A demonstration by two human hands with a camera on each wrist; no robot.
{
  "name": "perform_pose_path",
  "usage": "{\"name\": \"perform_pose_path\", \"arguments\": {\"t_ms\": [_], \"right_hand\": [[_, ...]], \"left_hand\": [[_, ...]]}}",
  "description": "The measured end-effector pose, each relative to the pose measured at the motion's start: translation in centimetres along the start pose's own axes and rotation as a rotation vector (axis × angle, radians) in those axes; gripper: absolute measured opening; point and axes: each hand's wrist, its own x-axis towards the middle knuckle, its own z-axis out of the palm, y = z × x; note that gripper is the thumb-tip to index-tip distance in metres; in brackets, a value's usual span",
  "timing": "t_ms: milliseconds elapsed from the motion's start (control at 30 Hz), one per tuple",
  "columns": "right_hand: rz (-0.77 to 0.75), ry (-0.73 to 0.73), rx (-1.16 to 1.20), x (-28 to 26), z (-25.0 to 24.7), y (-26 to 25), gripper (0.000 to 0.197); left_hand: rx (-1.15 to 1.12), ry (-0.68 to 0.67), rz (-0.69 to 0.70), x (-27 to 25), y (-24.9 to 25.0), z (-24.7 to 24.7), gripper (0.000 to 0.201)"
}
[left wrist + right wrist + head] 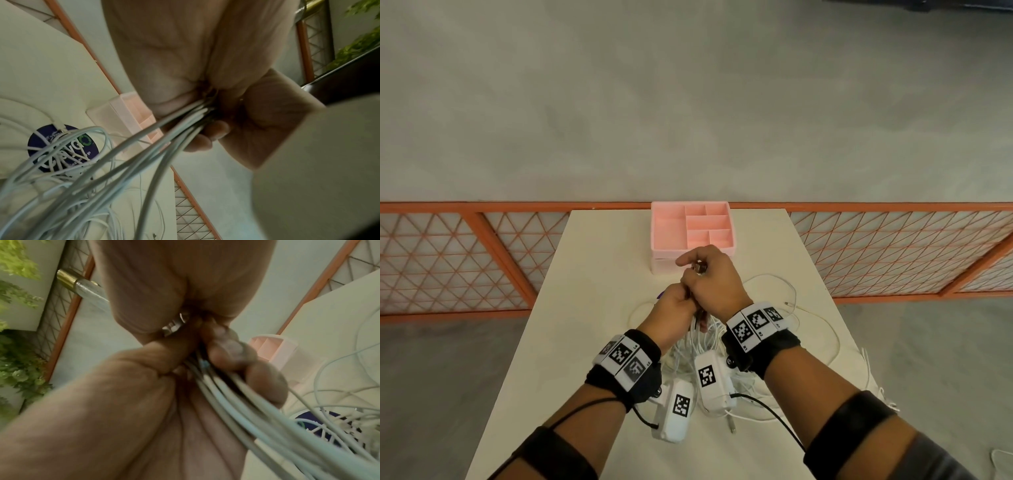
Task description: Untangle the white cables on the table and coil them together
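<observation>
Both hands are raised over the middle of the white table (592, 342), gripping one bundle of white cables (697, 337). My left hand (677, 300) is a fist round the strands, which run out of it down to the table (144, 146). My right hand (709, 274) sits just above and beyond it, fingers curled round the same bundle (236, 402) with metal plug ends (700, 266) showing at the top. Loose loops of cable (791, 308) lie spread on the table under and to the right of the hands.
A pink compartment tray (691, 226) stands at the table's far edge, just beyond the hands. A dark blue round sticker (61, 147) lies under the cables. An orange mesh fence (448, 253) runs behind the table. One cable (873, 377) hangs over the right edge.
</observation>
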Motion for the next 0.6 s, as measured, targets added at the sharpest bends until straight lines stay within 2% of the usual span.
{"name": "perform_pose_path", "arguments": {"t_ms": [367, 500, 600], "right_hand": [[-0.114, -0.129, -0.214, -0.2, -0.4, -0.9, 0.02], [-0.137, -0.198, -0.295, -0.3, -0.9, -1.0, 0.04], [-0.163, -0.229, -0.414, 0.1, -0.7, -0.8, 0.035]], "left_hand": [[-0.049, -0.003, -0.06, 0.4, 0.3, -0.3, 0.032], [-0.011, -0.031, -0.071, 0.1, 1.1, -0.3, 0.032], [0.06, -0.015, -0.072, 0.2, 1.1, -0.2, 0.031]]}}
